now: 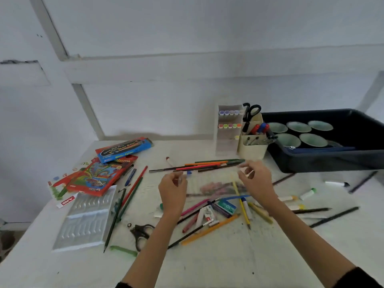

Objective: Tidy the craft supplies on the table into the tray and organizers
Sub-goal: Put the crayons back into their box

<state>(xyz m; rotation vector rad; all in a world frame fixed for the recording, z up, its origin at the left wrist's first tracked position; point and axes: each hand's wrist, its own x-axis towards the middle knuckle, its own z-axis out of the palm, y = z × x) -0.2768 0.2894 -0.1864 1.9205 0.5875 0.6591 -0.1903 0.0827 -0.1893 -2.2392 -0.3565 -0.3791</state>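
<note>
Left hand (173, 185), right hand (254, 177) apart, each pinching edge of blurred clear pouch (216, 185); judgement: keep it taut, level, clear of loose pencils (207, 166)

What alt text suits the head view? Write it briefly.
The left hand and right hand pinch what looks like a clear pouch above a table strewn with pencils and markers. A dark tray and white organizers stand at the back right.
</note>
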